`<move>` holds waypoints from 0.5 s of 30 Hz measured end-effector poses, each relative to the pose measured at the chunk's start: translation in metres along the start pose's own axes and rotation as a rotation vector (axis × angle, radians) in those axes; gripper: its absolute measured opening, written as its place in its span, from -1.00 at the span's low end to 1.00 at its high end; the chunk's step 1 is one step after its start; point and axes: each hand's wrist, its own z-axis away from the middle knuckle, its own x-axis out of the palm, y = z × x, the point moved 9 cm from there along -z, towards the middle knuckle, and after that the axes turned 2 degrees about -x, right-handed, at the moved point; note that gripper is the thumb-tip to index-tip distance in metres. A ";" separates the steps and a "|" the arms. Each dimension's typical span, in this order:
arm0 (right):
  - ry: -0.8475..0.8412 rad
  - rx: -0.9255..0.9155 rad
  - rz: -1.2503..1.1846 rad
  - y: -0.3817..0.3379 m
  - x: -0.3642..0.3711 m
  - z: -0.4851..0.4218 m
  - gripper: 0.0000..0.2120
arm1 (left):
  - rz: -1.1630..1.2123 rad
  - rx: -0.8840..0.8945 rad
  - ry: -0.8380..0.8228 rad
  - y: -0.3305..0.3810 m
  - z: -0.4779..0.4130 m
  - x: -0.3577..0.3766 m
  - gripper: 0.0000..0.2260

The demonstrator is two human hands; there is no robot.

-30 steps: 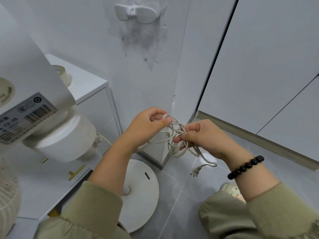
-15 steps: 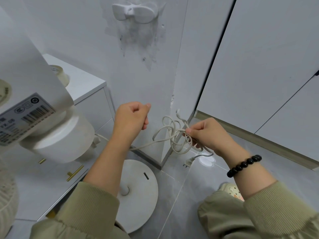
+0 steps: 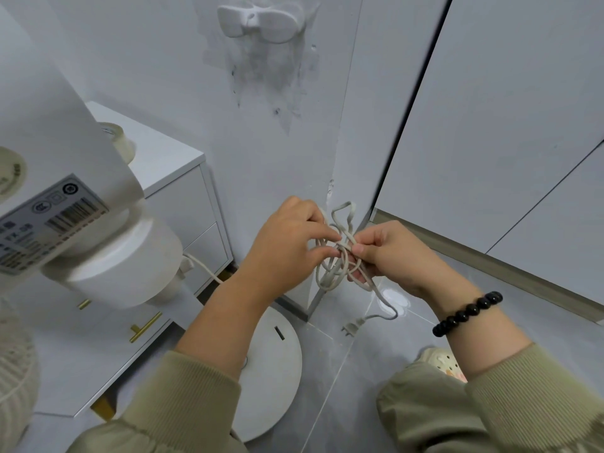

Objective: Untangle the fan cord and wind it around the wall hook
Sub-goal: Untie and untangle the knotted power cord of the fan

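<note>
A tangled off-white fan cord [image 3: 341, 220] hangs in a knot of loops between my two hands, low in front of the wall corner. My left hand [image 3: 287, 240] pinches strands on the knot's left side. My right hand [image 3: 389, 256] pinches the knot from the right, with loops hanging below its fingers. The cord's plug [image 3: 351, 327] dangles near the floor. Another stretch of cord [image 3: 202, 266] runs left to the white fan [image 3: 111, 266]. The white wall hook [image 3: 261, 22] sits high on the wall, well above both hands, with nothing on it.
The fan's round base [image 3: 277, 371] lies on the grey tile floor under my left arm. A white drawer cabinet [image 3: 183, 197] with gold handles stands at left, a tape roll [image 3: 121, 142] on top. White cupboard doors [image 3: 490, 125] fill the right.
My left hand, which had pulled away to the left half a second ago, has come back to the knot and pinches the strands again. My right hand kept its hold.
</note>
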 end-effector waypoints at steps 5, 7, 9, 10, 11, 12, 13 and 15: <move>-0.052 0.060 -0.067 0.004 0.006 0.002 -0.73 | -0.085 -0.007 0.054 0.000 0.000 0.002 -0.91; -0.015 0.116 -0.110 0.011 -0.001 0.000 -0.71 | -0.025 -0.066 0.137 -0.005 0.001 -0.007 -0.94; -0.015 0.150 -0.085 0.015 -0.005 -0.001 -0.72 | 0.043 -0.141 0.242 -0.011 0.004 -0.018 -0.95; -0.020 0.149 -0.022 0.016 -0.007 -0.002 -0.74 | 0.062 -0.182 0.293 -0.015 0.006 -0.023 -0.95; -0.023 0.139 0.048 0.015 -0.008 -0.002 -0.75 | 0.074 -0.233 0.333 -0.020 0.008 -0.026 -0.95; -0.019 0.126 0.101 0.014 -0.009 -0.002 -0.77 | 0.081 -0.294 0.355 -0.026 0.010 -0.027 -0.94; -0.013 0.120 0.130 0.013 -0.011 -0.002 -0.80 | 0.084 -0.355 0.363 -0.031 0.012 -0.027 -0.94; 0.002 0.120 0.162 0.010 -0.014 0.000 -0.82 | 0.076 -0.463 0.385 -0.039 0.016 -0.026 -0.94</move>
